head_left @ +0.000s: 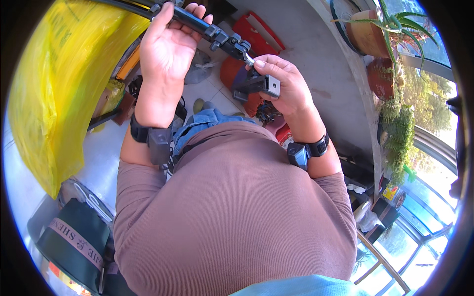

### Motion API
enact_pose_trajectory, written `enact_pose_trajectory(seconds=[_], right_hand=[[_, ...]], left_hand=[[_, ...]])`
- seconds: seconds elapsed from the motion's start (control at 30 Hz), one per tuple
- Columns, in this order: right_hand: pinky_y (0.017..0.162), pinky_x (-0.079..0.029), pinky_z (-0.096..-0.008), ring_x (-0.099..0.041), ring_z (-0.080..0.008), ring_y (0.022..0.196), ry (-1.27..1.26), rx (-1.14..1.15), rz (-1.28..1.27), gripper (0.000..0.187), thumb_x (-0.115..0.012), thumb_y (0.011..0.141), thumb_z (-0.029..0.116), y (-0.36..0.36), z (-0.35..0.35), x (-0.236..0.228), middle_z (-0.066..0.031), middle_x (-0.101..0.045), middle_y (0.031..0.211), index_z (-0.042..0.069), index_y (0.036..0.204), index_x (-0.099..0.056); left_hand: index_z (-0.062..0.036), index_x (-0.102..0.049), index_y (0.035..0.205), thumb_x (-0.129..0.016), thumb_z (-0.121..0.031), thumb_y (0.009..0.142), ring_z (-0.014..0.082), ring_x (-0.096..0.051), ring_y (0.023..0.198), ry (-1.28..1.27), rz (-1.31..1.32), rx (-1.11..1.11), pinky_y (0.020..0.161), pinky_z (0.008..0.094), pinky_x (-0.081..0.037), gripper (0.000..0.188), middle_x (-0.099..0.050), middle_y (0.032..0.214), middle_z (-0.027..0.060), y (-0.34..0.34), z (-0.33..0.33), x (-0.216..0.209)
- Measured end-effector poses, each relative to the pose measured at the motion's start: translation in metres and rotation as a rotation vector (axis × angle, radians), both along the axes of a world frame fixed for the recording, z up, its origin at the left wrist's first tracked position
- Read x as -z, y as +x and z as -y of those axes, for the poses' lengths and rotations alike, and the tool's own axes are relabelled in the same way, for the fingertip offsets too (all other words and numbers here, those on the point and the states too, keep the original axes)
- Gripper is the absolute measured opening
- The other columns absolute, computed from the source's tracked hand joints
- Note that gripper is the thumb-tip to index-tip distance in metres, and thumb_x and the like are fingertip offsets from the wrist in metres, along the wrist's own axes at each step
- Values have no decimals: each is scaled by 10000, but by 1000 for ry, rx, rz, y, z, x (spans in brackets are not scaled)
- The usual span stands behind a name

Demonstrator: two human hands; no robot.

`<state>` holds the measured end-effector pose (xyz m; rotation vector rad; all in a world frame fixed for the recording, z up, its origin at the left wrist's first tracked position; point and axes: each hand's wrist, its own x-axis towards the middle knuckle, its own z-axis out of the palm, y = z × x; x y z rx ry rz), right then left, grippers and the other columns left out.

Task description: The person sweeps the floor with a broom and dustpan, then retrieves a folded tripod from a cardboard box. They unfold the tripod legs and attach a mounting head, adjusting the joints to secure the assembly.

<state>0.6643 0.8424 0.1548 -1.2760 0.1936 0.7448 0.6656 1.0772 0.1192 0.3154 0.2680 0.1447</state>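
Note:
A slim black tripod [217, 37] with folded legs and clips slants across the top of the view. My left hand [165, 56] is closed round it, palm turned up, the fingers curling over its far side. At the tripod's right end, my right hand [291, 89] is closed on a black phone-holder clamp [256, 86] with a square grey end. The right thumb lies beside a small silver joint [249, 59] between the clamp and the tripod. My right palm hides part of the clamp. Both wrists wear black straps with small boxes.
A large yellow plastic sheet [69, 93] hangs at the left. Below it stands a dark green bucket [79, 241]. Potted plants [368, 32] line a ledge by the windows at the right. A red item [256, 34] and a clear bag [200, 69] lie beyond my hands.

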Motion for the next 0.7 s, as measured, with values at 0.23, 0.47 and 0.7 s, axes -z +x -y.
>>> enact_pose_trajectory(seconds=[0.23, 0.47, 0.7], right_hand=[[447, -313, -175, -442, -29, 521, -54, -24, 94, 155, -667, 909, 174, -9, -7, 11, 22, -601, 739, 39, 984, -666], [535, -406, -194, -520, -51, 666, 88, -9, 110, 200, -636, 940, 171, -13, 7, 17, 6, -632, 852, 39, 1088, -663], [572, -484, -231, -582, -102, 736, 375, -81, 60, 217, -664, 916, 178, -12, 24, 23, -21, -633, 877, 54, 1094, -652]], left_hand=[[-90, -481, 783, -639, -75, 904, 122, -435, 577, -53, -6, -77, 591, 277, -437, 199, -437, 642, 9, 25, 11, 1], [-132, -405, 677, -602, -131, 939, 73, -353, 519, 196, 76, -165, 524, 242, -361, 328, -353, 605, -34, 2, 36, -28], [-152, -386, 669, -533, -164, 977, 49, -345, 463, 371, 414, -83, 487, 211, -339, 342, -357, 553, -48, -11, 43, -55]])
